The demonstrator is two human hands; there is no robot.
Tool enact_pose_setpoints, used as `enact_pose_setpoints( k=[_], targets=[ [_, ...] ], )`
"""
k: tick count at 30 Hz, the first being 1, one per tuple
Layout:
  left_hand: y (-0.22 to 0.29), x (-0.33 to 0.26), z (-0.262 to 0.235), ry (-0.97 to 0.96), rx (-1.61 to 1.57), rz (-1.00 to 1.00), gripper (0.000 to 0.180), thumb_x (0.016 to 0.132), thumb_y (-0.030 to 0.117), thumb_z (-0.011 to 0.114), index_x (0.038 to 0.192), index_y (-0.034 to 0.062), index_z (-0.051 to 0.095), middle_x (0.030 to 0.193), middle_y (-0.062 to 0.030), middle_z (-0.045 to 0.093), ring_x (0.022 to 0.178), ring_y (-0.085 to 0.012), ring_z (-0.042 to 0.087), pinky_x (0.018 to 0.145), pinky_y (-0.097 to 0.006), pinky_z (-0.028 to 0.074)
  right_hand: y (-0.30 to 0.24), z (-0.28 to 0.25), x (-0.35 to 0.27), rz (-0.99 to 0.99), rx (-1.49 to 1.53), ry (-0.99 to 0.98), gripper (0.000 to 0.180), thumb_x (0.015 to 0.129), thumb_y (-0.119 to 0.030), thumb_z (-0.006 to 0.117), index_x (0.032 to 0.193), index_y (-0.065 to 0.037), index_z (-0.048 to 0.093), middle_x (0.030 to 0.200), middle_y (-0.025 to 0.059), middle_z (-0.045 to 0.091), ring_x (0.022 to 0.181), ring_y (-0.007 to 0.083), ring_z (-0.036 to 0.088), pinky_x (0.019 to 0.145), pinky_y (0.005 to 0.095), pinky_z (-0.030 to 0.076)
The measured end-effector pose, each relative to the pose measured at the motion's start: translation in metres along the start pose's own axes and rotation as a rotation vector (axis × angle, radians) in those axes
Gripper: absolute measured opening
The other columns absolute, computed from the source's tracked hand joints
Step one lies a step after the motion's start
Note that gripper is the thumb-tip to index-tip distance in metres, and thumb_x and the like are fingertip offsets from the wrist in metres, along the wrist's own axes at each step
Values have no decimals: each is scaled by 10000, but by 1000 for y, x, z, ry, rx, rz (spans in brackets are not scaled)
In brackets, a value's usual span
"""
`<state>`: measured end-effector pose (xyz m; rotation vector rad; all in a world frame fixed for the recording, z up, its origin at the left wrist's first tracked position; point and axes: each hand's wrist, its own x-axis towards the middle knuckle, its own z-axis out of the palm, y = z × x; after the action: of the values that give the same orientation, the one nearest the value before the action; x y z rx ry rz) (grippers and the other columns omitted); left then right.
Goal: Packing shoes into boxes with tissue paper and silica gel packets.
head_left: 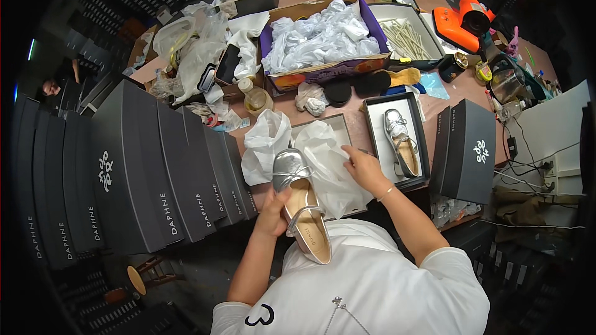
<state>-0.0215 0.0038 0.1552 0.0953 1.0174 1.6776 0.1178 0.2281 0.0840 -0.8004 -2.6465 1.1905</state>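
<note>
Within the grip of the left hand (271, 213), a silver shoe (300, 195) slants toe up, its thumb against the shoe's left side near the opening; the left fingers close on the shoe, their tips hidden behind it. The toe points away beyond these fingers, and the heel comes back on their near right side, close to the person's white shirt (385, 273). Just right of the shoe, the right hand (366, 170) reaches to the edge of white tissue paper (326, 161); whether its fingers pinch the sheet or only touch it, I cannot tell. Beneath the paper, left of the right fingers, an open box (340, 125) sits on the bench (462, 90). Beyond and right of those fingers, a second silver shoe (401, 142) lies in a dark-rimmed box (424, 142).
</note>
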Motion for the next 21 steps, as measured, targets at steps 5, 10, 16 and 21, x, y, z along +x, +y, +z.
enact_pose_setpoints(
  k=[5,10,16,21],
  targets=[
    [-10,-34,21,102,153,51,802,811,88,713,1433,72,207,1348,-105,433,1231,-208,473,1032,-354,406,-52,-74,-27,250,1021,-130,244,894,1,566,1135,-13,528,706,-8,541,527,39,524,429,174,408],
    [-10,-44,32,-46,270,72,1023,757,242,777,1476,86,66,1376,-107,376,1293,-228,400,1074,-379,333,-107,-66,-32,233,1006,-554,127,921,-69,585,987,25,638,772,33,615,541,49,551,481,182,469],
    [-17,-46,37,-6,259,85,991,789,166,709,1495,103,16,1378,-114,372,1272,-227,415,1032,-367,379,-115,-20,-21,-32,602,-170,232,886,-175,653,1072,-35,654,809,51,617,618,139,599,567,261,503],
    [-23,-52,32,111,179,52,994,805,92,658,1512,113,-41,1411,-131,337,1284,-230,400,1047,-358,373,-126,-19,-25,-412,-67,-81,414,754,-331,744,1099,-116,666,908,101,570,794,261,610,652,349,505]
  ],
)
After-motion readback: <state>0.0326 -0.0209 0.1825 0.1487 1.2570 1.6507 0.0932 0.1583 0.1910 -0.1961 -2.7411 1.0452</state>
